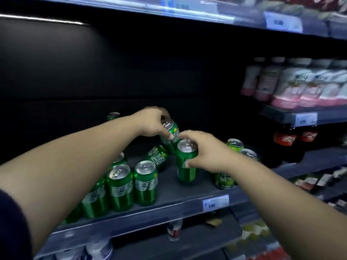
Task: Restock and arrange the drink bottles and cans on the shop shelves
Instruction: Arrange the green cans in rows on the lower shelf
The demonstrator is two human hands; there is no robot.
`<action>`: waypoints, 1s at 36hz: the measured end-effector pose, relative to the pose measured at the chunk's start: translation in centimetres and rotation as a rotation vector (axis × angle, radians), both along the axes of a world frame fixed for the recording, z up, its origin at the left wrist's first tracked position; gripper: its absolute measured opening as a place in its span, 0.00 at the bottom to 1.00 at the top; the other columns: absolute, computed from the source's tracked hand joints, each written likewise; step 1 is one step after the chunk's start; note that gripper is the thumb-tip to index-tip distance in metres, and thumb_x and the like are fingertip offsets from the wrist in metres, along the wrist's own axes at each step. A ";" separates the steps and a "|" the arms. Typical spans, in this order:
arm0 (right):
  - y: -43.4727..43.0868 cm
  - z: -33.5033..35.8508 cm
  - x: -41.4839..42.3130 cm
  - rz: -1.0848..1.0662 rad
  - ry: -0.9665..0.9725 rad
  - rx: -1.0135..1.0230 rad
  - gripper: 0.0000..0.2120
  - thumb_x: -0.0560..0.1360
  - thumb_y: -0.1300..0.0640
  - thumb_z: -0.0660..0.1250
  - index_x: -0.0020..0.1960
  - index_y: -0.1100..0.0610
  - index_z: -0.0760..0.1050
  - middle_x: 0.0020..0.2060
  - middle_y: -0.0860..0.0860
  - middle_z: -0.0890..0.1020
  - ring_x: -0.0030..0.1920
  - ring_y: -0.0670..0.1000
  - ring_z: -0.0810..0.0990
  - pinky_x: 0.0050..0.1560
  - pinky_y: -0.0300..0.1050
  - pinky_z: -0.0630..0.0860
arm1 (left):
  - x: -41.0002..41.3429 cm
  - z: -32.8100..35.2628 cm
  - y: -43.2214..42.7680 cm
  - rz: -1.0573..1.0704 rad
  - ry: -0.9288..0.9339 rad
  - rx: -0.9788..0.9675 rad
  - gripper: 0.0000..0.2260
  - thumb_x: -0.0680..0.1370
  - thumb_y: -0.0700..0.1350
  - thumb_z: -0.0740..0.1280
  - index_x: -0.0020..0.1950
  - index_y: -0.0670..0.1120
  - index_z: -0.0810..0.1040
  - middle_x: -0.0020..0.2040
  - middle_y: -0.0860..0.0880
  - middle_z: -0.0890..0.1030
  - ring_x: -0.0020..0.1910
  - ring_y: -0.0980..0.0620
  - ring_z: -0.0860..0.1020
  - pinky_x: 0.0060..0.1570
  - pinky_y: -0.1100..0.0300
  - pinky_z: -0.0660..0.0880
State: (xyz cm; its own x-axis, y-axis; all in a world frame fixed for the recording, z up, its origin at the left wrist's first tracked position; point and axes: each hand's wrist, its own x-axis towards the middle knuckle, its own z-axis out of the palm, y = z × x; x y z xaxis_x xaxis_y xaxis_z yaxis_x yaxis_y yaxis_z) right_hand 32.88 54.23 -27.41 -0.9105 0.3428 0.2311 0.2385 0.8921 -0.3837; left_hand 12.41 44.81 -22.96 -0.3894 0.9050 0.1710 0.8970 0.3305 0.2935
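Green cans mid-arranging on shelf (187, 196): left hand (152, 121) clasping tilted can (171, 136), right hand (203, 149) gripping upright can (187, 160) beside it. Next: probably righting the tilted can, lining up rows.

Bare shelf (187, 192) lay open at the front centre, between the upright cans (131, 184) on the left and the lighter cans (225, 177) on the right. A fallen can (157, 156) blocked the way deeper in. The dark rear left stood free except for one lone can (113, 115).
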 end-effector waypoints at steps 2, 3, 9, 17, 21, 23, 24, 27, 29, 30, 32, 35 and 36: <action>0.1 -1.4 0.6 0.010 -0.010 -0.042 0.40 0.65 0.54 0.81 0.73 0.42 0.68 0.67 0.45 0.74 0.64 0.45 0.74 0.63 0.42 0.73 | 0.6 -0.8 0.6 0.010 -0.019 -0.031 0.30 0.63 0.59 0.80 0.62 0.50 0.78 0.53 0.51 0.79 0.49 0.50 0.76 0.44 0.61 0.69; 0.1 -2.0 0.8 0.017 -0.016 -0.060 0.40 0.66 0.54 0.81 0.73 0.42 0.67 0.68 0.45 0.73 0.65 0.45 0.73 0.63 0.40 0.72 | 0.8 -1.2 0.8 0.013 -0.032 -0.046 0.30 0.63 0.59 0.80 0.61 0.50 0.78 0.53 0.51 0.79 0.49 0.50 0.76 0.45 0.60 0.71; 0.5 -4.3 1.3 0.030 -0.045 -0.106 0.40 0.66 0.54 0.81 0.72 0.38 0.66 0.67 0.43 0.72 0.64 0.44 0.72 0.62 0.40 0.71 | 2.5 -1.7 1.4 -0.005 -0.030 -0.148 0.27 0.61 0.59 0.81 0.56 0.56 0.79 0.54 0.54 0.78 0.53 0.51 0.77 0.51 0.56 0.76; 1.5 -4.6 1.6 -0.050 -0.070 -0.073 0.38 0.67 0.55 0.79 0.70 0.42 0.63 0.68 0.44 0.71 0.60 0.49 0.75 0.55 0.50 0.78 | 4.0 -2.7 1.0 -0.005 0.012 -0.297 0.31 0.61 0.60 0.80 0.61 0.54 0.77 0.56 0.53 0.78 0.53 0.50 0.77 0.52 0.54 0.77; 2.0 -4.5 1.9 -0.061 -0.082 -0.108 0.41 0.69 0.57 0.77 0.73 0.41 0.58 0.71 0.45 0.69 0.45 0.45 0.76 0.37 0.40 0.72 | 5.0 -4.1 1.0 -0.014 0.021 -0.323 0.31 0.62 0.59 0.80 0.62 0.54 0.77 0.52 0.53 0.77 0.50 0.50 0.77 0.47 0.56 0.75; 2.2 -4.4 2.2 -0.068 -0.095 -0.115 0.42 0.70 0.58 0.76 0.74 0.40 0.57 0.71 0.46 0.69 0.41 0.44 0.75 0.33 0.39 0.69 | 5.2 -4.5 1.0 -0.013 0.008 -0.315 0.30 0.63 0.59 0.80 0.62 0.54 0.77 0.52 0.53 0.77 0.50 0.51 0.77 0.46 0.56 0.74; 2.3 -4.2 2.3 -0.069 -0.102 -0.117 0.43 0.70 0.58 0.77 0.75 0.40 0.56 0.71 0.46 0.69 0.42 0.45 0.75 0.34 0.39 0.70 | 5.2 -4.6 1.0 -0.011 -0.005 -0.311 0.30 0.63 0.59 0.80 0.62 0.54 0.77 0.53 0.53 0.78 0.51 0.51 0.77 0.47 0.56 0.75; 2.3 -4.1 2.5 -0.044 -0.112 -0.150 0.47 0.68 0.56 0.79 0.75 0.37 0.53 0.69 0.48 0.72 0.54 0.49 0.77 0.47 0.46 0.78 | 5.0 -4.7 0.8 -0.013 -0.034 -0.328 0.30 0.63 0.59 0.80 0.62 0.54 0.78 0.58 0.53 0.79 0.54 0.51 0.77 0.53 0.54 0.76; 2.0 -4.2 2.7 -0.025 -0.124 -0.166 0.48 0.67 0.55 0.79 0.75 0.36 0.52 0.68 0.48 0.73 0.57 0.50 0.77 0.55 0.50 0.79 | 4.7 -4.5 0.5 -0.005 -0.050 -0.359 0.30 0.63 0.59 0.80 0.63 0.55 0.78 0.61 0.53 0.78 0.57 0.50 0.76 0.55 0.54 0.75; 1.7 -4.3 2.7 -0.018 -0.126 -0.155 0.48 0.68 0.55 0.79 0.75 0.36 0.52 0.68 0.47 0.72 0.58 0.50 0.76 0.57 0.50 0.78 | 4.6 -4.4 0.3 0.001 -0.060 -0.375 0.31 0.63 0.58 0.80 0.64 0.55 0.77 0.62 0.52 0.78 0.59 0.49 0.76 0.57 0.54 0.74; 1.2 -4.6 2.8 -0.005 -0.114 -0.124 0.47 0.69 0.55 0.78 0.76 0.37 0.52 0.72 0.47 0.71 0.63 0.50 0.75 0.60 0.48 0.76 | 4.5 -4.3 -0.2 0.003 -0.074 -0.400 0.31 0.64 0.56 0.81 0.65 0.55 0.77 0.64 0.51 0.77 0.61 0.48 0.75 0.59 0.53 0.74; 0.6 -4.7 2.8 0.020 -0.100 -0.086 0.45 0.71 0.54 0.77 0.77 0.38 0.53 0.75 0.45 0.67 0.70 0.50 0.70 0.64 0.45 0.72 | 4.5 -4.2 -0.8 0.003 -0.095 -0.400 0.31 0.65 0.53 0.80 0.67 0.55 0.76 0.65 0.52 0.76 0.60 0.49 0.75 0.59 0.54 0.74; 0.5 -4.7 2.8 0.027 -0.101 -0.082 0.45 0.71 0.53 0.77 0.77 0.38 0.52 0.75 0.45 0.67 0.71 0.50 0.69 0.65 0.45 0.71 | 4.4 -4.2 -1.0 0.008 -0.109 -0.394 0.31 0.66 0.53 0.80 0.67 0.55 0.76 0.65 0.52 0.76 0.60 0.49 0.75 0.59 0.53 0.74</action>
State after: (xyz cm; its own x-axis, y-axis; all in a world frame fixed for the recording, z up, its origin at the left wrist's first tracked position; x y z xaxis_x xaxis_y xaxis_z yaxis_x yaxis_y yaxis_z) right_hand 35.67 54.74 -32.16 -0.9368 0.3320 0.1102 0.2561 0.8655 -0.4304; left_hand 16.82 43.83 -27.21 -0.3932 0.8900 -0.2308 0.8646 0.4434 0.2364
